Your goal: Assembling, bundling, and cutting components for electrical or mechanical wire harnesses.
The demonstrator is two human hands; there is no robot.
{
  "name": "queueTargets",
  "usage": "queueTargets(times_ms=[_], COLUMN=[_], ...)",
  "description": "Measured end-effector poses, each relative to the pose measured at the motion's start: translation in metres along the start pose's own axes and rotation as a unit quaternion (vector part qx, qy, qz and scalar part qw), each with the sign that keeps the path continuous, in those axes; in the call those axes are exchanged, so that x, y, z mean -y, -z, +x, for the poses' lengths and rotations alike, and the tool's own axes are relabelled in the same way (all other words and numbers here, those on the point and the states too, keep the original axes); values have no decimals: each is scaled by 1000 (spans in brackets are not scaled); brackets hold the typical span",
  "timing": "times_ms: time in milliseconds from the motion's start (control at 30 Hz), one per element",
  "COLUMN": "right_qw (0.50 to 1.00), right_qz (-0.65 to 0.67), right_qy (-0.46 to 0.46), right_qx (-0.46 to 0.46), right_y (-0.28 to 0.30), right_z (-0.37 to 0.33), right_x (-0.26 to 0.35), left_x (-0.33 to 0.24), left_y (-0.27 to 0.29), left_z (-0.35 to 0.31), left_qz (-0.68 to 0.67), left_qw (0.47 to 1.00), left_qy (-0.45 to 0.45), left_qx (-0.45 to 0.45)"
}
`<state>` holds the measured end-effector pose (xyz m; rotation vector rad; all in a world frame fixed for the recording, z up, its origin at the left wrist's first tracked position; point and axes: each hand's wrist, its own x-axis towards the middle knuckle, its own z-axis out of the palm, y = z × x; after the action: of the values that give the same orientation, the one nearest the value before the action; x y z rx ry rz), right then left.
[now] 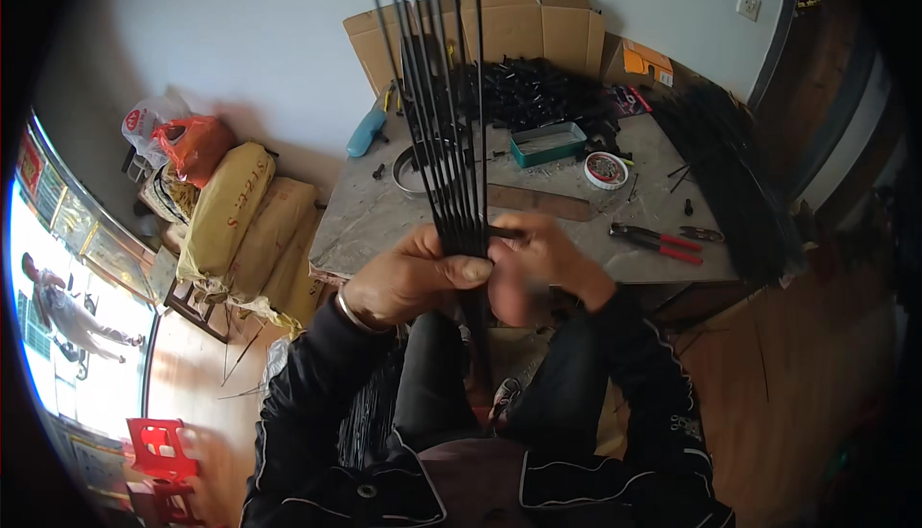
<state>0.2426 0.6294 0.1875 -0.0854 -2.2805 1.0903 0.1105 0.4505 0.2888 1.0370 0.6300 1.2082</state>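
Several long, thin black rods (451,144) rise from my hands and fan out toward the top of the view. My left hand (408,278) is closed round their lower ends, its thumb pressed across the front of the bundle. Right beside it, my right hand (547,264) is closed at the bundle's right side. A short dark piece (506,232) sticks out at its fingers; motion blurs the fingertips. Both hands are above my lap, by the table's near edge.
The grey table (355,226) bears a heap of black parts (547,96), a green tray (547,147), a round tin (606,171), red-handled pliers (663,242) and a blue bottle (366,133). More black rods (720,173) lie on the right. Yellow sacks (230,211) are stacked left.
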Motion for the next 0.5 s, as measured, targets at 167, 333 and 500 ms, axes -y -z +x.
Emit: queueTargets(times_ms=[167,333,500], right_qw=[887,832,926], right_qz=[-454,-484,323], right_qy=[79,-174,-163], right_qx=[22,209,107], right_y=[68,79,66], right_z=[44,17,-4], right_x=[-65,-70,-6], left_x=[81,180,180], left_y=[33,79,83], left_z=[31,37,39], left_qz=[55,92,57], left_qw=[997,988,993], left_qy=[28,101,95], left_qx=[-54,-67,-52])
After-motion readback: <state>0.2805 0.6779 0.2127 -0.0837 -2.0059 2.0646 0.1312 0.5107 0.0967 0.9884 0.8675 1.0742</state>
